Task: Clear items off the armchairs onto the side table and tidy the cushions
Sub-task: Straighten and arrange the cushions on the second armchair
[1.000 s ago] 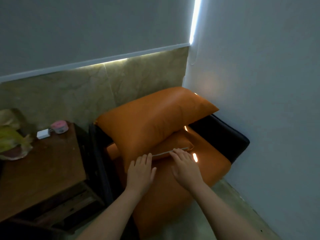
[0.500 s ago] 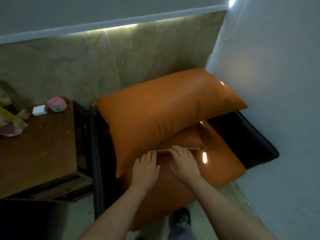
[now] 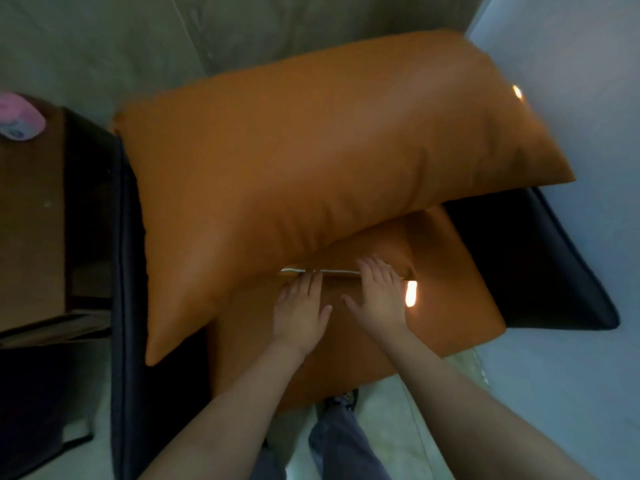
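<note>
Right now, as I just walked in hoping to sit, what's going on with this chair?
A person presses the left hand and right hand flat on the orange seat cushion, fingertips at a thin pale strip near the big back cushion's edge. Neither hand grips anything. A pink thing sits on the side table.

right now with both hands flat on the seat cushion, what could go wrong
The thin pale strip sits wedged between cushions; the flat left hand and right hand may push it deeper instead of gripping it. The big orange cushion lies skewed above and might slide onto them.
</note>
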A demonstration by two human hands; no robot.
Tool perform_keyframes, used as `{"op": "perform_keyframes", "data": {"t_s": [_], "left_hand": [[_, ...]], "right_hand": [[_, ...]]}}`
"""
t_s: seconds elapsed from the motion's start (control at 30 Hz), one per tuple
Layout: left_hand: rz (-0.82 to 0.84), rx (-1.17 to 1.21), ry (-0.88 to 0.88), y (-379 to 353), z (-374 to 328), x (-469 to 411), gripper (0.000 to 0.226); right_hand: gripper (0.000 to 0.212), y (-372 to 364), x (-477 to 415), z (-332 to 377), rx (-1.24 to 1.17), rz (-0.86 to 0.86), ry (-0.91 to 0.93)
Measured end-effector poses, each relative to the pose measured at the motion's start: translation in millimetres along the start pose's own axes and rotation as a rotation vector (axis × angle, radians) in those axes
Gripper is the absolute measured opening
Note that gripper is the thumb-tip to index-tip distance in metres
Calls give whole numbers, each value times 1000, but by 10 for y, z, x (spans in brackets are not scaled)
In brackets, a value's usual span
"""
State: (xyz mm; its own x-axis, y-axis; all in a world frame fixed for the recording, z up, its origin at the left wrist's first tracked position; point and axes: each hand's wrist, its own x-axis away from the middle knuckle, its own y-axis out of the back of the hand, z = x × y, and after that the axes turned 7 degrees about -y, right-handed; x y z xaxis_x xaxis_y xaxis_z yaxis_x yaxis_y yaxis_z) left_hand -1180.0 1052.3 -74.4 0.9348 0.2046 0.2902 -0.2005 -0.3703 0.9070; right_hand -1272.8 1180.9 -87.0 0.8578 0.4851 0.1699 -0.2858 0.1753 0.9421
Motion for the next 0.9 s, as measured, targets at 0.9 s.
{"op": "perform_keyframes", "data": {"t_s": [0.9], "left_hand": [[-426,-328,-117,-832,133,-1096,68]], "right_hand": [[82,-493,-683,-590,12,-42,-249]]}}
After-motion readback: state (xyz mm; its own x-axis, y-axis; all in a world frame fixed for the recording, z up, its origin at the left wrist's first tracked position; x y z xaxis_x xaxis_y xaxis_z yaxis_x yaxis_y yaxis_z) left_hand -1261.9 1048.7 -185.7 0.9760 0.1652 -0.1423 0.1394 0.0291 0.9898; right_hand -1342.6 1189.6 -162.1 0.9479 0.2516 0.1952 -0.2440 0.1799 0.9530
